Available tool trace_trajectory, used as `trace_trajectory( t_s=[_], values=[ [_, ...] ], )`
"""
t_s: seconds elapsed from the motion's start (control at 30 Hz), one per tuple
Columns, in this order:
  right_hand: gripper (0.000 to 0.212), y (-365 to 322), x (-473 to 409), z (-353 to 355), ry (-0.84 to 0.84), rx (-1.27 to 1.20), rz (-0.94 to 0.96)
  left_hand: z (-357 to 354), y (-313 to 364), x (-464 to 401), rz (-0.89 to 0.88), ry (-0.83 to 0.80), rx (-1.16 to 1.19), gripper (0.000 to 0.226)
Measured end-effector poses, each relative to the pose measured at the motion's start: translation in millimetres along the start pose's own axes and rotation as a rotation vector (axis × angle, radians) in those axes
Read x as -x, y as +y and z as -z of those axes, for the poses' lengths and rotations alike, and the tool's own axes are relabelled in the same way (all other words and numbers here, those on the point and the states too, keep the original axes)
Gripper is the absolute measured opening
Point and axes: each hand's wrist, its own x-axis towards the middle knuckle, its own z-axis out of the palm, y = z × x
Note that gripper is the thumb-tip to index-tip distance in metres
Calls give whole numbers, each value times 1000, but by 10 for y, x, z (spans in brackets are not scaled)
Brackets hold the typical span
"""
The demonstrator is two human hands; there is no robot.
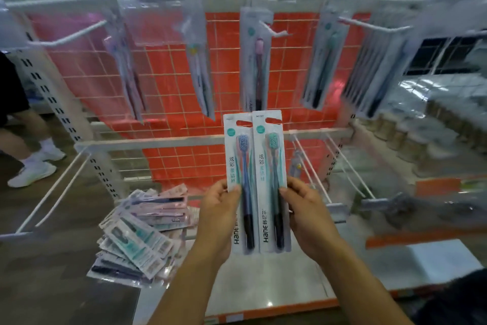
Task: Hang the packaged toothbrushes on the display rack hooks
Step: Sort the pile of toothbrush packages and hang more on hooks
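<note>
I have two toothbrush packs upright below the rack, left hand (220,215) pinching one pack (239,182), right hand (307,215) the other pack (271,179), hang-holes up for the hooks (274,30)

Take the two packs (257,179) in front of you as your marker: you hold them side by side and upright, your left hand (220,215) on their left edge, your right hand (307,215) on their right. Behind and above them, the rack (163,140) carries hanging packs (255,61) on its hooks (274,30). Left of and below them lies a pile of packs (142,232) on the shelf (263,285).
</note>
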Motion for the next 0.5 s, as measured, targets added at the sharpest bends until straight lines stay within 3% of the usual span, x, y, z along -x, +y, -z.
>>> trace_trajectory(
  t_s=[0.23, 0.5],
  values=[
    [19, -235, -2, 592, 40, -30, 52, -613, 20, 155, -21, -68, -12, 18],
    [17, -424, -462, 933, 121, -29, 80, -1167, 77, -331, -55, -127, -96, 17]
  ],
)
